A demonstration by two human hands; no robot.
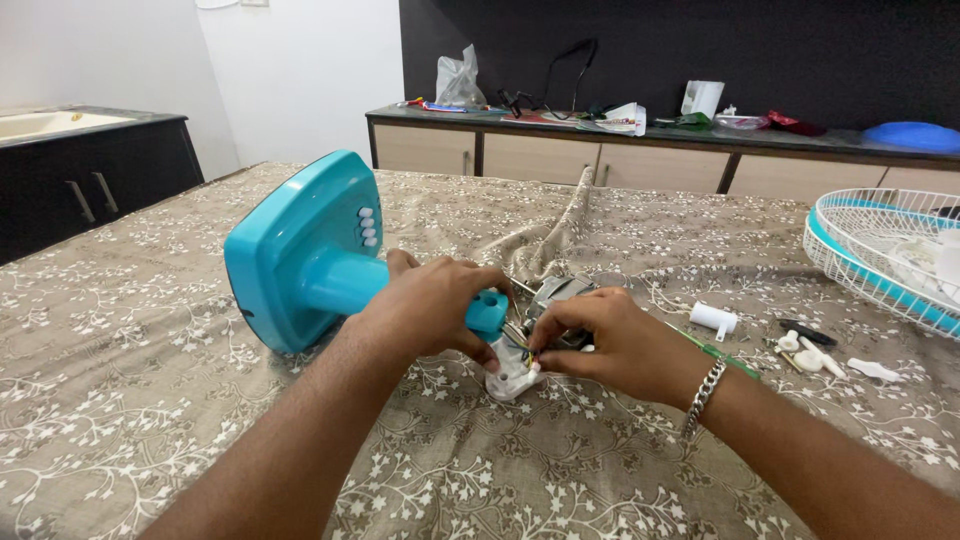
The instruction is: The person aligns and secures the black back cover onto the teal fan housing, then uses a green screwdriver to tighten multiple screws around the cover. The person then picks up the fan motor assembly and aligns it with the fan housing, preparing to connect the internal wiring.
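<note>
1. A table (150,400) is filling most of the view, lying under a beige cloth with a white floral print, which is bunching into a ridge near the middle.
2. A dark sideboard (600,165) is standing along the far wall, carrying bags, papers and other clutter.
3. A turquoise fan stand (300,250) is lying on its side on the cloth, left of centre, its square base facing the camera's left and its neck pointing toward the hands.
4. A white wire fan guard (880,250) with a turquoise rim is resting at the table's right edge.
5. The left hand (430,310) is wrapping around the top of the stand's neck, fingers curling closed on it.
6. The right hand (615,345), a metal bracelet on its wrist, is sitting just beside the left, fingertips pinching together on the coloured wires (522,345) at the neck's end.
7. A white plastic housing (512,380) is lying under those wires, touching the cloth.
8. A small white cylinder (714,318), a green-handled tool (715,352) and several white plastic bits (810,355) are lying to the right of the hands.
</note>
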